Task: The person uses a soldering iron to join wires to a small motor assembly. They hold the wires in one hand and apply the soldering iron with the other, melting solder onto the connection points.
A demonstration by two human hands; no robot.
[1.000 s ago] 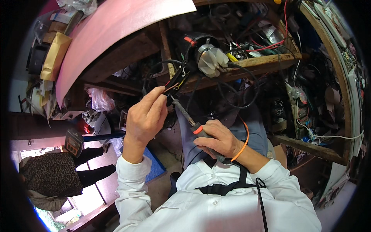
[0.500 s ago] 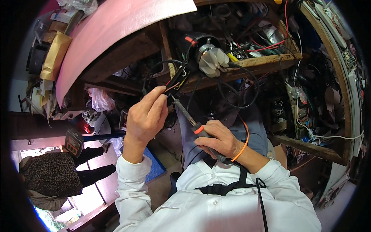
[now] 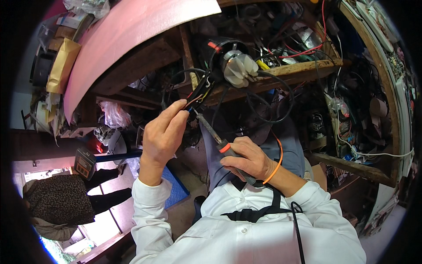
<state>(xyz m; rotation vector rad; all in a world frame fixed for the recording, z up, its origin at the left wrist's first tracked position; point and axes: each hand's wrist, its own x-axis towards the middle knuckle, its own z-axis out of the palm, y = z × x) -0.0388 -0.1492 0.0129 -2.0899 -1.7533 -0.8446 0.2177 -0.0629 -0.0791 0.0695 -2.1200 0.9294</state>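
My left hand [image 3: 161, 135] pinches a thin wire [image 3: 192, 101] between thumb and forefinger, with a small blue bit at the fingertips. My right hand [image 3: 249, 159] is wrapped round the dark handle of a soldering iron [image 3: 211, 126], which has an orange band and an orange cord running past the wrist. The iron's tip points up and left, close beside the left fingertips; whether it touches the wire cannot be made out. Beyond the hands, a motor with a pale bladed fan [image 3: 239, 70] rests in a dark housing at the drawer's edge. Red, yellow and black leads trail from it.
A cluttered wooden drawer [image 3: 303, 70] holds tools and loose wires. A black cable [image 3: 292, 99] loops below the motor. A pink curved board [image 3: 145, 26] spans the upper left. Another person in a patterned top [image 3: 59, 198] is at the far left, near a dark box [image 3: 85, 163].
My left hand has shifted slightly left and down with the wire. The soldering iron's tip has moved a little left, and the motor appears slightly further left.
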